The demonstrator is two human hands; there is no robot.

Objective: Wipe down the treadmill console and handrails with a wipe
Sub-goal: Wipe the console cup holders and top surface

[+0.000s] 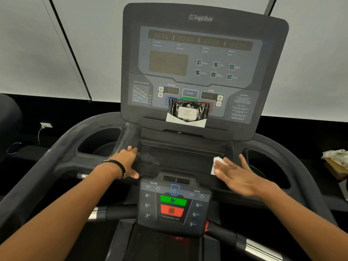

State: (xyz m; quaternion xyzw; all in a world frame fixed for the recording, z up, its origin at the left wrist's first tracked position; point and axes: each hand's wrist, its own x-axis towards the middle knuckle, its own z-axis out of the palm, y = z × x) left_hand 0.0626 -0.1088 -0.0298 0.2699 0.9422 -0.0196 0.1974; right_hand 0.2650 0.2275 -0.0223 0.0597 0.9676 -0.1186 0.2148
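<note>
wipe (pixel 216 163): mostly under right hand (pixel 238 175) | wipe pack (pixel 188 113) label: unreadable

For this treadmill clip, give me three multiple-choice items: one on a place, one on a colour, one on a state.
1. Where does the black crinkled wipes packet stand?
A. In the left cup holder
B. On the ledge against the upright dark grey console panel
C. On the lower keypad

2. What colour is the big button directly above the red stop button on the lower keypad?
A. Green
B. Yellow
C. White

3. How is the right hand holding the small white wipe?
A. Balled inside a fist
B. Pinched and lifted in the air
C. Pressed under flat, spread fingers on the black tray

Answers:
1 B: the packet leans on the panel, covering part of its lower buttons.
2 A: the green start button sits just above the red one.
3 C: the hand lies open, wipe peeking out beyond the fingertips.
</note>
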